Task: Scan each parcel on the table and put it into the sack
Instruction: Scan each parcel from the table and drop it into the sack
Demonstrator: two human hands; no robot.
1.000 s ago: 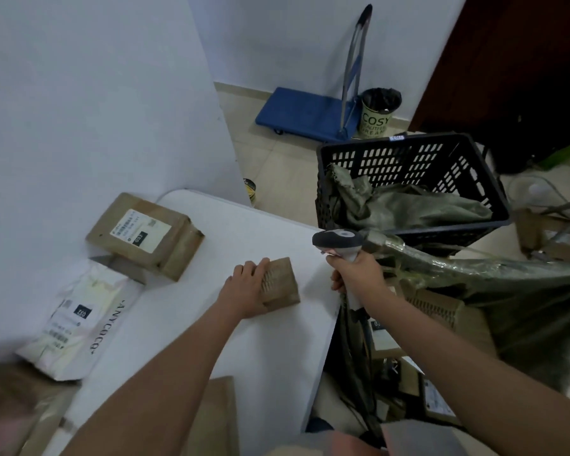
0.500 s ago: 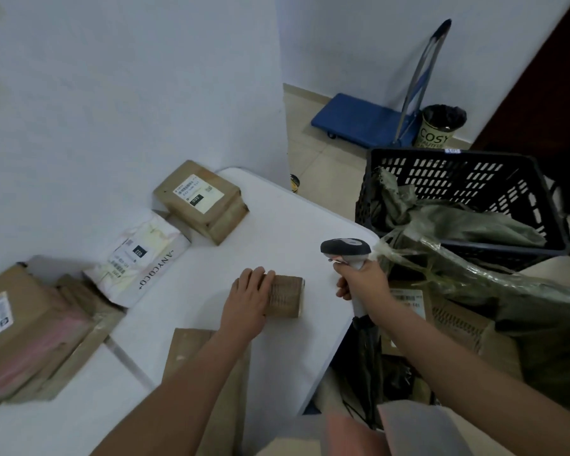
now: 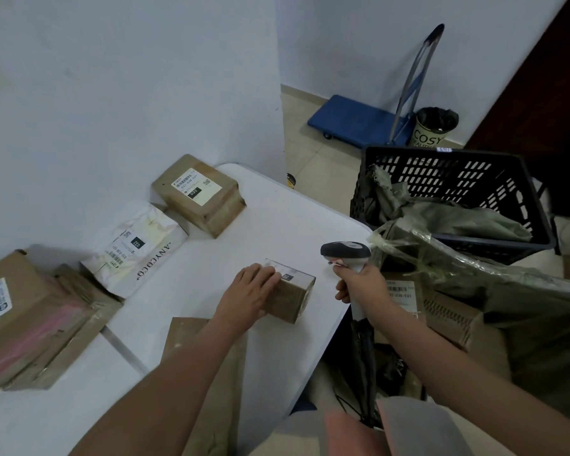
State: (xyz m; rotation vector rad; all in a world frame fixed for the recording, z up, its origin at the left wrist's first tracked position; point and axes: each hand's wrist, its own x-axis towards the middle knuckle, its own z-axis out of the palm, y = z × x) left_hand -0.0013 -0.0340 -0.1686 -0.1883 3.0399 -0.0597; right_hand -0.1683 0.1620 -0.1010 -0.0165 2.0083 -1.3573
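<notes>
Left hand [image 3: 250, 291] grips small brown parcel [image 3: 292, 296] near table [image 3: 277, 225] right edge, right hand [image 3: 359, 284] grasping scanner [image 3: 344, 251] aimed at it; several parcels wait unscanned far left, some already in sack [image 3: 507, 291].

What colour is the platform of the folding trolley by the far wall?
Blue, with a silver metal handle; the trolley shows in the head view.

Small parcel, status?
Left hand holds small parcel on table. Right hand grips scanner, aimed at its label. Sack open alongside. Nothing blocking.
</notes>
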